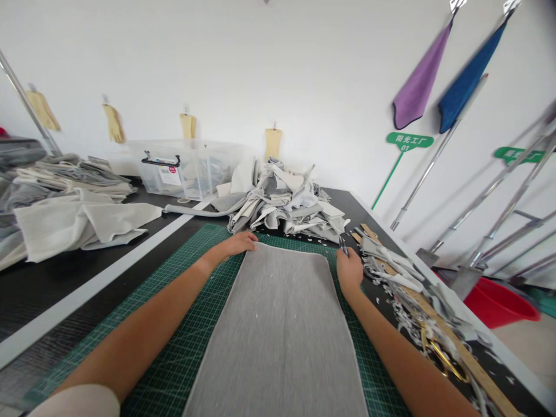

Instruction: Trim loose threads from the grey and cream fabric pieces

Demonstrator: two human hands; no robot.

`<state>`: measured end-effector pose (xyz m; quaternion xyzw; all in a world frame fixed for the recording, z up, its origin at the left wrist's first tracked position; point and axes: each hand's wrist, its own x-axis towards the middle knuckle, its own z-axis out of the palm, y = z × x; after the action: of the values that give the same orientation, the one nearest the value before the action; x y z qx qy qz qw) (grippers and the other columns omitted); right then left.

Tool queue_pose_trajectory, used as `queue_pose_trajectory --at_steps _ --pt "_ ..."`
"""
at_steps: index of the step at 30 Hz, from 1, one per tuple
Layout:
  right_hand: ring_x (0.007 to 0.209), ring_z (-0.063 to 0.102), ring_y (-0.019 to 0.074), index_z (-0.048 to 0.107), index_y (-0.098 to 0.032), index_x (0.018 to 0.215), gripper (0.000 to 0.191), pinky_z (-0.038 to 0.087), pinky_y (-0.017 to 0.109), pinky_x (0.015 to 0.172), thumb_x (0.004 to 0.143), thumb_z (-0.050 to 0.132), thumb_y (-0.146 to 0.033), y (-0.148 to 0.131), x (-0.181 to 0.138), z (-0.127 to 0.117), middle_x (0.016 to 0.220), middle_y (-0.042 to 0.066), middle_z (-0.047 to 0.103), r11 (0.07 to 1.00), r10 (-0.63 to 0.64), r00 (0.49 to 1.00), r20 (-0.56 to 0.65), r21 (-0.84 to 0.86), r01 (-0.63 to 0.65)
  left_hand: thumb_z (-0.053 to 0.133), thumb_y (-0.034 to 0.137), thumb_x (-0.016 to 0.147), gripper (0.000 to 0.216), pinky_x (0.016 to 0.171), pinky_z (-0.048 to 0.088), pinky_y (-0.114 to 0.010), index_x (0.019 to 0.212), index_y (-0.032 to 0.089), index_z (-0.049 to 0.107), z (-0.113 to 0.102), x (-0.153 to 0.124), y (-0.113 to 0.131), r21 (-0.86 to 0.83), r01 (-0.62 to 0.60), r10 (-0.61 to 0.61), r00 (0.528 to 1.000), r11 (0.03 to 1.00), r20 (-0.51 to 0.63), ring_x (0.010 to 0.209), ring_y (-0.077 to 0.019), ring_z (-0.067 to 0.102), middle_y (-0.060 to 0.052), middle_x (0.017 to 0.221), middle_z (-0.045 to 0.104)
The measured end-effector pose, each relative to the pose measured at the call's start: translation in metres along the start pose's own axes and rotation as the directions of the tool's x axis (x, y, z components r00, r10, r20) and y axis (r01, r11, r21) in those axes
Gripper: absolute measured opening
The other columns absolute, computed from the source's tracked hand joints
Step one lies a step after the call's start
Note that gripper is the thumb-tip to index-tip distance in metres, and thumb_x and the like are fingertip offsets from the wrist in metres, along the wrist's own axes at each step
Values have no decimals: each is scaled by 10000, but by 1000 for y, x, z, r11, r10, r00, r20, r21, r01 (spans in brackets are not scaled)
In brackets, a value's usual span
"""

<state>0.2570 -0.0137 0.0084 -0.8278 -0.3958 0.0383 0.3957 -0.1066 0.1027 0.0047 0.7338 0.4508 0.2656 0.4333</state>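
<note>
A long piece of grey fabric (286,324) with pale edges lies flat on a green cutting mat (204,260) in front of me. My left hand (240,243) reaches to its far left corner, fingers closed on the edge there. Just off the far right corner, my right hand (350,269) is wrapped around small thread snips (344,247), whose tips point away from me. Most of the snips is hidden inside the fist.
Beyond the mat lies a heap of grey and white fabric pieces (286,197). More cloth (82,220) is piled at left, near a clear plastic bin (169,174). Wooden strips (434,310), scraps and gold-handled scissors (443,356) line the right edge, above a red basin (499,304).
</note>
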Motion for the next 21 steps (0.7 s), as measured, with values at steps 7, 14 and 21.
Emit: queue_pose_trajectory --at_steps 7,14,21 --pt "647 497 196 633 -213 786 324 293 282 594 858 443 -466 -12 2 -5 700 33 621 979 -175 984 -23 98 177 681 451 709 464 698 419 -262 1066 154 689 -11 -8 2 -106 19 -16 999 994 30 796 -176 584 -39 853 673" --pt "650 512 187 616 -208 737 263 296 275 595 825 497 -425 -62 -20 -12 667 3 613 911 -384 909 162 224 345 756 386 601 305 509 305 -244 770 140 696 -23 -13 22 49 270 -275 950 962 146 530 -116 474 -14 589 609" --pt "725 554 196 637 -212 732 233 355 278 663 803 503 -389 -104 -36 18 729 8 649 834 -540 767 346 342 432 746 433 647 302 563 344 -232 709 147 669 -23 -24 31 -67 168 -157 977 984 143 576 -103 489 -1 637 597"
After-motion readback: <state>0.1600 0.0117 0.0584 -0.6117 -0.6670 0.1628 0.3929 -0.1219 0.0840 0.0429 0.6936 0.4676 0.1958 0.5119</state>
